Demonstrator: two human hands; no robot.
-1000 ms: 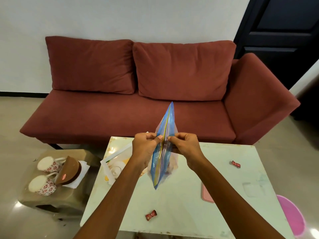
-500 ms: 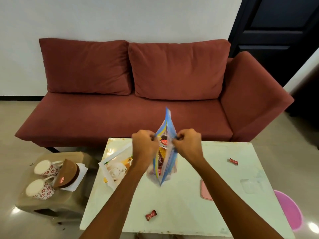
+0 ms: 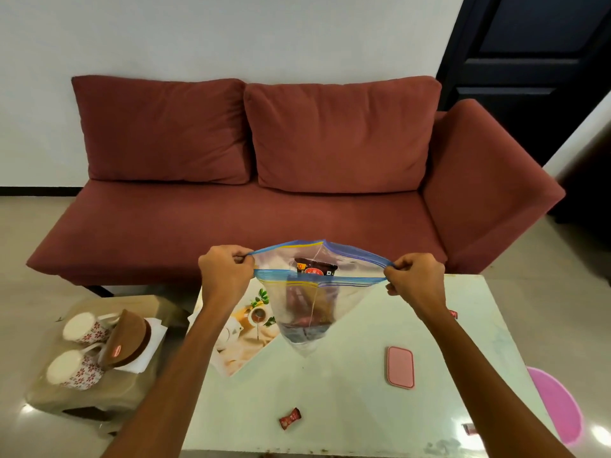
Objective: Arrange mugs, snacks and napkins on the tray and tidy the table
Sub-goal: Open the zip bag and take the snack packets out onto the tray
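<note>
I hold a clear zip bag (image 3: pixel 347 295) with a blue seal above the table, its mouth pulled wide. My left hand (image 3: pixel 224 274) pinches the left end of the seal and my right hand (image 3: pixel 415 276) pinches the right end. A dark snack packet (image 3: pixel 314 269) stands inside the bag. Under the bag lies a printed tray (image 3: pixel 241 338) with a tea picture. Two white floral mugs (image 3: pixel 84 328) (image 3: pixel 72 370) lie on their sides on a low stool (image 3: pixel 96 391) at the left, beside a brown container (image 3: pixel 129 342) resting on white napkins (image 3: pixel 152 355).
On the pale table (image 3: pixel 363 418) lie a pink lid (image 3: pixel 400 366) and small red candies (image 3: pixel 290 418) (image 3: pixel 469 428) (image 3: pixel 453 314). A red sofa (image 3: pixel 264 180) stands behind the table. A pink bin (image 3: pixel 555 404) sits on the floor at the right.
My hands moved apart from the middle of the seal to its ends, and the bag went from edge-on and nearly closed to spread wide open.
</note>
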